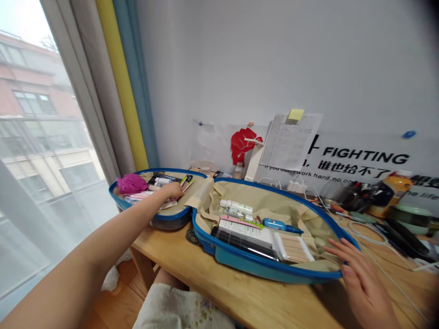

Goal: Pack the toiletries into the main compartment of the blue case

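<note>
A blue suitcase [270, 273] lies unfolded on the wooden table, both beige-lined halves facing up. Over the left half, my left hand [174, 191] is closed on a small flat pack with green edges and a black part [187, 182]; its fingertips are partly hidden. A purple mesh bath puff [132, 184] and several tubes lie beside it. My right hand [365, 278] is open, fingers spread at the suitcase's right rim. In the right half are a white tube [236, 206], a blue bottle [275, 224], a pink-and-green strip [240, 222], a white box [245, 232] and a pack of cotton swabs [293, 248].
Behind the suitcase stand a white lamp [254, 162] and a small glass bottle [238, 170]. To the right are white cables [366, 230], an orange bottle [391, 194] and a green-lidded container [409, 217]. Curtains [116, 91] hang by the window at left.
</note>
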A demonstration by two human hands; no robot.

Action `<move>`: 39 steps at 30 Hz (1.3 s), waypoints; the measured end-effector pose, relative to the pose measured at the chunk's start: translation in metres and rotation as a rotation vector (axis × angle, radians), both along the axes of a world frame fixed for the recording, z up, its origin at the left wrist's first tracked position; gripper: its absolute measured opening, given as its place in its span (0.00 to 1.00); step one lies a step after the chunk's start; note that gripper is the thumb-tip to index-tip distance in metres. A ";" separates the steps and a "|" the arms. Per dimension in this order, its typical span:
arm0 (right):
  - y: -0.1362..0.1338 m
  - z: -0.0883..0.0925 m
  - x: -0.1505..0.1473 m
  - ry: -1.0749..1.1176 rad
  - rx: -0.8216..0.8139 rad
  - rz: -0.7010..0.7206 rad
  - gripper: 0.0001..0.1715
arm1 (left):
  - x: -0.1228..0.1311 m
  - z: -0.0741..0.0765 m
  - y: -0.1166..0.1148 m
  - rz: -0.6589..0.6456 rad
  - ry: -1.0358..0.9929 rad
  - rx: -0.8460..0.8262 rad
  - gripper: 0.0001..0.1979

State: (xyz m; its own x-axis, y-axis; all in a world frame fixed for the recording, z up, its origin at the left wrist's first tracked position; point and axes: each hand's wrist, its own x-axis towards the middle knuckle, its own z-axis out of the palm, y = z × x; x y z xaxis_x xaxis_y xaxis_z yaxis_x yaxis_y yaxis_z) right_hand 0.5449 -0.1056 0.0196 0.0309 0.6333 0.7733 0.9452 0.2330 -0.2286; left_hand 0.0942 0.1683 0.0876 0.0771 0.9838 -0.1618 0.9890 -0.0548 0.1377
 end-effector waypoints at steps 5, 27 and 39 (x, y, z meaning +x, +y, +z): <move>0.001 -0.002 0.001 0.002 0.007 0.002 0.21 | 0.002 0.003 -0.003 0.004 -0.026 0.086 0.09; 0.001 -0.006 0.001 0.010 0.045 0.017 0.22 | 0.149 0.006 -0.113 -0.916 0.096 0.154 0.18; 0.002 -0.007 0.003 -0.042 0.060 0.050 0.20 | 0.152 0.010 -0.113 -0.880 0.138 0.137 0.19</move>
State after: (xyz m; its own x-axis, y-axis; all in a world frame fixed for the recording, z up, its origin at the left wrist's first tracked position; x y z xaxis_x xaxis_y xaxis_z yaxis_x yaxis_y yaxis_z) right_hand 0.5480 -0.1035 0.0123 -0.0330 0.5856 0.8100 0.9407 0.2920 -0.1728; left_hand 0.2467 0.0550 0.0971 0.8002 0.5894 -0.1106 0.5887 -0.8072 -0.0423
